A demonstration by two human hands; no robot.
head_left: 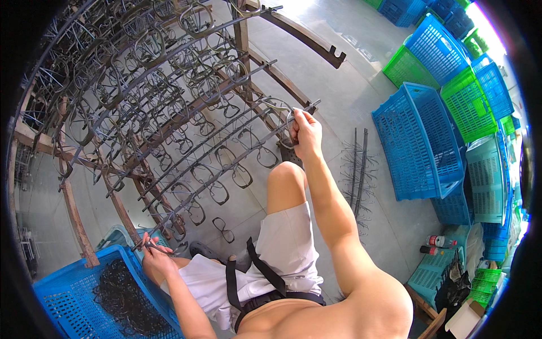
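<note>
My right hand [305, 133] is raised and grips the far end of a long dark metal rod [226, 169] strung with eyeglass frames, next to a frame [280, 110] hanging at its tip. My left hand [155, 257] pinches the near end of the same rod, low by my knee. The rod slants from lower left to upper right across a rack [141, 85] of similar rods, all loaded with several dark eyeglass frames. A blue crate [62, 294] holding a heap of dark frames sits just under my left hand.
One eyeglass frame [224, 230] lies on the concrete floor by my leg. Empty rods with hooks [357, 169] lie on the floor to the right. Stacked blue and green plastic crates [440, 113] fill the right side. Bottles [437, 243] stand at lower right.
</note>
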